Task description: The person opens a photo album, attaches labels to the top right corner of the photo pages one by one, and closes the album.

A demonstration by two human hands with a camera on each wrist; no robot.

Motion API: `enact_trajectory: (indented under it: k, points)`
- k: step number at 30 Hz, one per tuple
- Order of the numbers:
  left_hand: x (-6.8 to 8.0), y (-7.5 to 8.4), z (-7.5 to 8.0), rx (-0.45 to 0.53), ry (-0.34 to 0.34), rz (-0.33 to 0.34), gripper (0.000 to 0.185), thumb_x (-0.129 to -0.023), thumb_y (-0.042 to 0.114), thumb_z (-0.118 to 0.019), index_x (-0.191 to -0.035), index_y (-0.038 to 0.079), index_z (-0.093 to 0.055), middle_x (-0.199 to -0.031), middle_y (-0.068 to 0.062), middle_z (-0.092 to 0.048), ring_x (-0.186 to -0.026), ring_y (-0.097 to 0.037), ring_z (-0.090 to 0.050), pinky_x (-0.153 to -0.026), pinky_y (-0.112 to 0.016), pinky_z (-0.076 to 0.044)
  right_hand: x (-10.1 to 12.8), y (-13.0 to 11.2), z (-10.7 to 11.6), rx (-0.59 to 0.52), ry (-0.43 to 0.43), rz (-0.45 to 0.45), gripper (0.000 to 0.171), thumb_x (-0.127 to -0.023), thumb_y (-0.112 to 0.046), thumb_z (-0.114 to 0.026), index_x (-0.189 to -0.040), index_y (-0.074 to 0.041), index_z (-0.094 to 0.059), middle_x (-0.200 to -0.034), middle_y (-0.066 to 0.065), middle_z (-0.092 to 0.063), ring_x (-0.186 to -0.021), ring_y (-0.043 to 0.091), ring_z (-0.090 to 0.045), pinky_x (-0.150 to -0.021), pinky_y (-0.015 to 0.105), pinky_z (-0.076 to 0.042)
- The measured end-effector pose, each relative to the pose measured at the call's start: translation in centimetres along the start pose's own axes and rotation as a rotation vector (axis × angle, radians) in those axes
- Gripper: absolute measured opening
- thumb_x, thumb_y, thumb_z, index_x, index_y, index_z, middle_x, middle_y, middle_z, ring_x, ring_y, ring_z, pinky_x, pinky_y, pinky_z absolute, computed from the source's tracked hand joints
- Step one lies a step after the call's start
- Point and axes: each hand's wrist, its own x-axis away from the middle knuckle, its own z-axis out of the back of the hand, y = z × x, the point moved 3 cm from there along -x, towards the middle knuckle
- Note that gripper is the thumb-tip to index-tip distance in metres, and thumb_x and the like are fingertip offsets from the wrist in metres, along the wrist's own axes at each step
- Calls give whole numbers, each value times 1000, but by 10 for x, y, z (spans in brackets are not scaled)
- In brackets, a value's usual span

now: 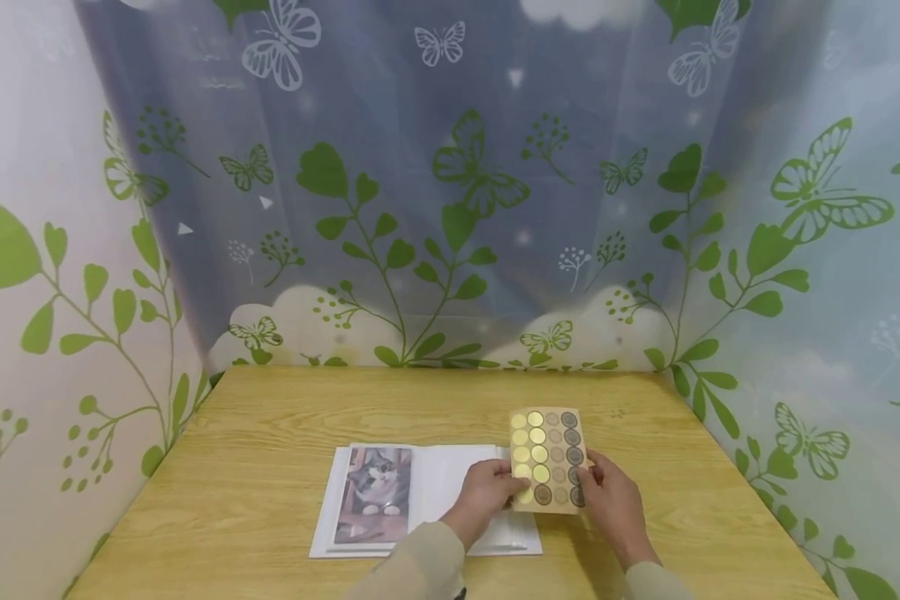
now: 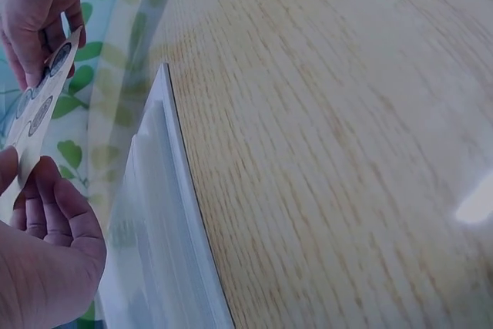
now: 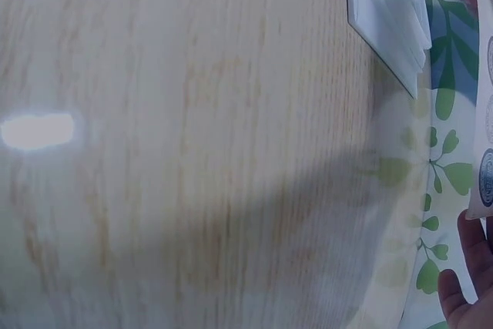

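Both hands hold up a brown sticker sheet (image 1: pixel 546 458) with rows of round seals in gold, tan and dark grey. My left hand (image 1: pixel 483 498) pinches its lower left edge, thumb on the front. At the lower right edge, my right hand (image 1: pixel 617 504) grips it between thumb and fingers. In the left wrist view the sheet (image 2: pixel 40 109) appears nearly edge-on between the left hand (image 2: pixel 50 244) and the other hand above. Beneath the left forearm lies an open photo album (image 1: pixel 450 467) with clear sleeves; its left page carries a cat photo (image 1: pixel 377 492).
The album lies on a wood-grain table (image 1: pixel 255 433). A curtain (image 1: pixel 450 250) printed with green leaves and butterflies hangs behind the table and along both sides. The left sleeve (image 1: pixel 420 558) overlaps the album's lower edge in the head view.
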Motion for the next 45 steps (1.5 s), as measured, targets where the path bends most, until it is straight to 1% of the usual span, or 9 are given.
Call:
enact_trajectory:
  k: [4, 12, 15, 18, 25, 30, 36, 39, 45]
  points:
    - [1, -1, -2, -36, -4, -8, 12, -87, 8, -72, -97, 1, -71, -77, -1, -67, -66, -10, -57, -59, -23, -50, 0, 1, 0, -2, 1, -3, 46, -102, -20, -52, -141, 5, -48, -102, 14, -62, -90, 25, -56, -74, 39, -48]
    - [5, -2, -4, -30, -4, -20, 12, -88, 6, -71, -98, 1, -68, -78, -1, -67, -66, -11, -59, -60, -24, -51, 1, 6, -1, -18, -3, -26, 46, -102, -21, -52, -141, 3, -48, -105, 14, -62, -92, 25, -56, -76, 39, -49]
    - [5, -3, -5, -24, 0, -30, 11, -88, 6, -71, -97, 1, -68, -77, -1, -67, -66, -10, -58, -60, -23, -51, 2, 8, -1, -17, 1, -17, 46, -102, -21, -53, -141, 4, -49, -104, 13, -63, -90, 24, -57, -74, 38, -50]
    - [5, -3, -6, -20, 0, -32, 10, -88, 6, -71, -97, 1, -68, -77, -1, -67, -65, -10, -58, -59, -22, -50, 3, 10, -2, -14, 2, -11, 46, -102, -21, -53, -140, 4, -49, -104, 14, -64, -89, 24, -57, -75, 40, -51]
    - [7, -2, -6, -21, 1, -28, 10, -89, 7, -70, -97, 2, -68, -77, 0, -68, -65, -9, -57, -58, -22, -48, 6, 10, -2, -22, -7, -9, 47, -102, -21, -53, -141, 5, -48, -114, 18, -64, -105, 31, -60, -89, 50, -50]
    - [8, -3, -5, -8, 14, -43, 12, -88, 6, -70, -98, 0, -68, -78, 0, -69, -66, -10, -59, -60, -24, -49, 11, 9, -3, -27, -4, 35, 47, -101, -20, -55, -139, 6, -49, -118, 19, -63, -111, 37, -59, -92, 54, -49]
    - [10, -2, -3, -1, 19, -52, 15, -88, 4, -70, -101, -2, -68, -80, -1, -70, -68, -11, -62, -62, -25, -52, 18, 6, -5, 3, -1, 96, 42, -100, -18, -55, -136, 5, -53, -122, 21, -61, -114, 40, -57, -93, 58, -47]
    - [10, -2, -1, 0, 33, -54, 15, -88, 3, -69, -101, -3, -67, -80, -2, -70, -68, -11, -62, -61, -25, -52, 21, -1, -8, 12, 3, 129, 40, -100, -18, -56, -133, 5, -56, -121, 21, -63, -113, 41, -58, -92, 59, -48]
    - [8, -1, -1, 3, 53, -59, 13, -87, 2, -70, -99, -3, -67, -79, -2, -70, -67, -10, -62, -59, -24, -52, 30, -12, -16, -11, 28, 189, 31, -97, -17, -63, -122, 1, -67, -115, 19, -67, -108, 38, -62, -90, 57, -50]
